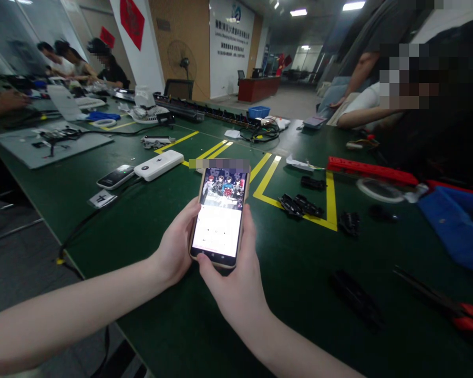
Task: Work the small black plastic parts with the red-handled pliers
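A lit smartphone (216, 220) in a pale case is held upright above the green table (173, 325). Its screen shows a picture of several cartoon figures at the top and a white area with small controls below. My left hand (177, 241) grips the phone's left edge. My right hand (238, 278) wraps round the right edge, its thumb at the lower left of the screen. Beyond my left hand lie a white power bank (161, 165) and a small device with a dark top (115, 177). The fingers behind the phone are hidden.
Black plastic parts (301, 205) lie around the yellow tape (331, 202). Red-handled pliers (441, 304), a blue bin (457, 226) and a red strip (370, 170) are at the right. A black cable (82, 223) runs off the left edge. A person (429, 115) sits far right.
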Action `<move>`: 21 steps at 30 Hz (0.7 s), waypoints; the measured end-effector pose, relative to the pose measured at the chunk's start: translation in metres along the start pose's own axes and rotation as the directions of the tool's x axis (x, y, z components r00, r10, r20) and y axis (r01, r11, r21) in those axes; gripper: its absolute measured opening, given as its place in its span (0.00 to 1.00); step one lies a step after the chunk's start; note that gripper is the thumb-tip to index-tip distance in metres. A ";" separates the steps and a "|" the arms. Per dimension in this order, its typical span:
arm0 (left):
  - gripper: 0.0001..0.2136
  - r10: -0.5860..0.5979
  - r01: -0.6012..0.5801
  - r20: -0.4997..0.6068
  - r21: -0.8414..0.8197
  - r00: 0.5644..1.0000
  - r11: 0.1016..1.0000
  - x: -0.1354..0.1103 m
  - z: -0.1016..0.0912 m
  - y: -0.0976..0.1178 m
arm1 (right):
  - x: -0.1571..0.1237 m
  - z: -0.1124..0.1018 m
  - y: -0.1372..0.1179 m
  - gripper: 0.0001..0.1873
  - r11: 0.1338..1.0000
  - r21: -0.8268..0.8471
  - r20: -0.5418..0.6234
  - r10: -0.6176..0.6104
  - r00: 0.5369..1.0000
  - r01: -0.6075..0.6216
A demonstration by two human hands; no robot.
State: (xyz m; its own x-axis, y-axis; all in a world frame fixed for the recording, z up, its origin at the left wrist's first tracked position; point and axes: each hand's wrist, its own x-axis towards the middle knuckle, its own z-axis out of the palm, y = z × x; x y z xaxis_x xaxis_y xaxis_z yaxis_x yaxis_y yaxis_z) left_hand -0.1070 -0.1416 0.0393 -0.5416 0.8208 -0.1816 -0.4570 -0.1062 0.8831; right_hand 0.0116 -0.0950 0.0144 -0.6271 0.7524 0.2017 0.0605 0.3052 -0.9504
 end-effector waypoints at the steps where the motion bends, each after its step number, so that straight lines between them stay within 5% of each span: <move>1: 0.22 -0.001 0.001 0.004 -0.001 1.000 1.000 0.000 0.000 0.000 | 0.000 0.000 -0.001 0.51 1.000 -0.001 0.003 0.004 1.000 -0.004; 21: 0.23 -0.002 0.003 0.048 -0.022 0.999 1.000 -0.003 0.000 0.000 | 0.000 -0.003 -0.003 0.49 0.998 0.043 0.014 -0.038 0.999 0.037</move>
State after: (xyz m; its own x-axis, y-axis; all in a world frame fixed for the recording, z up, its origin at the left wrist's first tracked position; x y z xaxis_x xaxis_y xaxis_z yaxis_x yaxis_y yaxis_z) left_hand -0.1057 -0.1443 0.0402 -0.5062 0.8471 -0.1619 -0.4737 -0.1162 0.8730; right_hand 0.0138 -0.0944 0.0181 -0.6397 0.7321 0.2343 0.0036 0.3077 -0.9515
